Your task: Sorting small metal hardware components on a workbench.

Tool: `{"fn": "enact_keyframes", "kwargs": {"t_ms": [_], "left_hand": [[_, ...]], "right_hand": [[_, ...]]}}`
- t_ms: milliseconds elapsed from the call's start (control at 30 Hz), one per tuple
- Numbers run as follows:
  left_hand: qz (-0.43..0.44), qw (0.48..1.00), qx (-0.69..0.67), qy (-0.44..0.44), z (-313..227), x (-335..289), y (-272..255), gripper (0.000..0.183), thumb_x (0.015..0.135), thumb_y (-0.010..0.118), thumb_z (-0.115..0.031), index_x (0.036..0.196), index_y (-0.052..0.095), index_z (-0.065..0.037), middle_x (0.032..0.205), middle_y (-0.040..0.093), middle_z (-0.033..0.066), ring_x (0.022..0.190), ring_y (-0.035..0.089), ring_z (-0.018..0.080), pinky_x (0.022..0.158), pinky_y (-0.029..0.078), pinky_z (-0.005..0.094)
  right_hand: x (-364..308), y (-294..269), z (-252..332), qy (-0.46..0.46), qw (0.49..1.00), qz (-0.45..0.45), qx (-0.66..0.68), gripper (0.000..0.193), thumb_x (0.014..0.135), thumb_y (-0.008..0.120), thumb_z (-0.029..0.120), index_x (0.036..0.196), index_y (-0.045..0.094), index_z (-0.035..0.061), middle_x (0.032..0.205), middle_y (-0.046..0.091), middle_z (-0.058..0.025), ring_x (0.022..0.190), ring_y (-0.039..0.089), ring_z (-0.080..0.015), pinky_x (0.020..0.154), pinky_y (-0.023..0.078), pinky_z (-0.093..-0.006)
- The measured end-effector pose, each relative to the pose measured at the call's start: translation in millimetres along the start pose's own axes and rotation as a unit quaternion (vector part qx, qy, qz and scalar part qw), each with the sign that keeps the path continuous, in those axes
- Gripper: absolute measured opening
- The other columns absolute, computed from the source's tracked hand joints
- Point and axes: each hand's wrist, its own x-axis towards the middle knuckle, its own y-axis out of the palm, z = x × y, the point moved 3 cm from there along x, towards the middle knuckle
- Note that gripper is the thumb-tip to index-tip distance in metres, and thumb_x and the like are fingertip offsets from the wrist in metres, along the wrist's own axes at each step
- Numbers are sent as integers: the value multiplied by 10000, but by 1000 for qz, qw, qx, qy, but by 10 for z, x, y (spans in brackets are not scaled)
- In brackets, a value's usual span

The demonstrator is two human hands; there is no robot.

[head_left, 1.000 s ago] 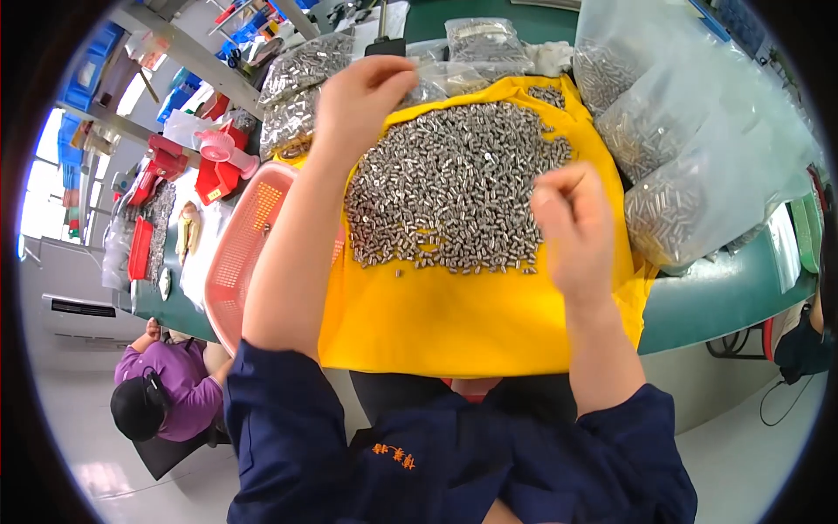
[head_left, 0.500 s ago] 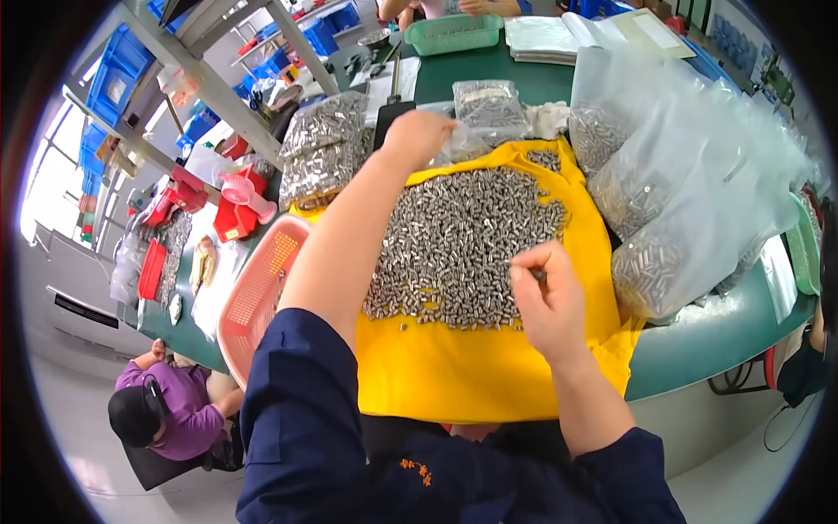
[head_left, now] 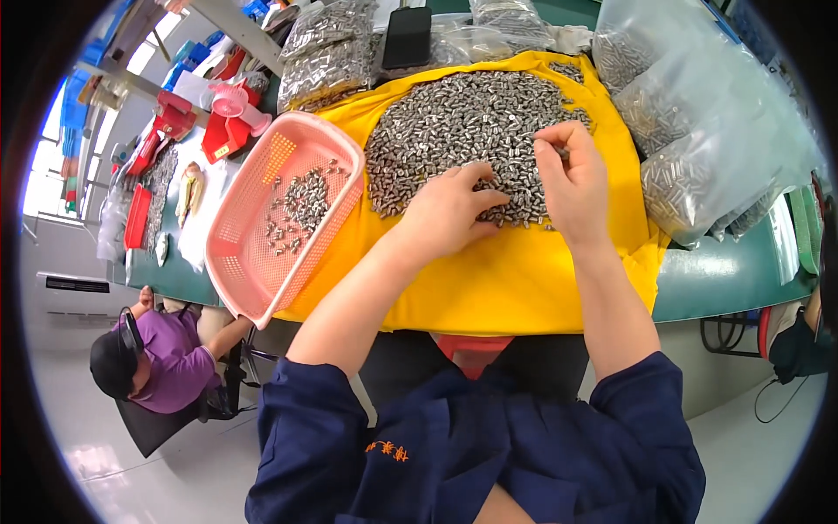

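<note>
A wide heap of small grey metal cylinders (head_left: 463,122) lies on a yellow cloth (head_left: 497,288). My left hand (head_left: 449,210) rests at the heap's near edge, its curved fingers apart and touching the pieces. Just above the heap's right side, my right hand (head_left: 574,179) is closed in a pinch. A small dark metal piece shows between its thumb and fingers, partly hidden. To the left, a pink plastic basket (head_left: 249,218) holds a loose cluster of similar metal pieces (head_left: 305,201).
Behind the heap lie a black phone (head_left: 407,38) and clear bags of metal pieces (head_left: 323,57). Larger filled plastic bags (head_left: 690,166) stand at the right. Red bins (head_left: 229,131) and a pink fan (head_left: 236,103) are at left. A person in purple (head_left: 175,362) sits at lower left.
My left hand has come back from the far side of the heap to its near edge. My right hand stays pinched. The view has tilted, bringing the basket and its contents into sight.
</note>
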Motion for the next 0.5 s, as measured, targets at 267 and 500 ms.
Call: {"fn": "enact_keyframes", "kwargs": {"t_ms": [267,500], "left_hand": [[-85,996,-5,-33,208,-25,95,138,680,654,-133,810,634,-92,905,570,70,814,570,255,719,468,330],[-146,976,-149,-65,312,-40,60,124,686,646,-33,808,632,-49,760,608,101,699,600,240,644,477,295]], "right_hand": [[-67,133,-161,-46,994,25,-94,32,796,532,37,825,526,23,618,524,-6,516,436,-33,458,363,-196],[-94,206,-142,-70,989,57,-116,49,786,530,29,834,528,17,630,545,-18,513,455,-38,456,368,-197]]}}
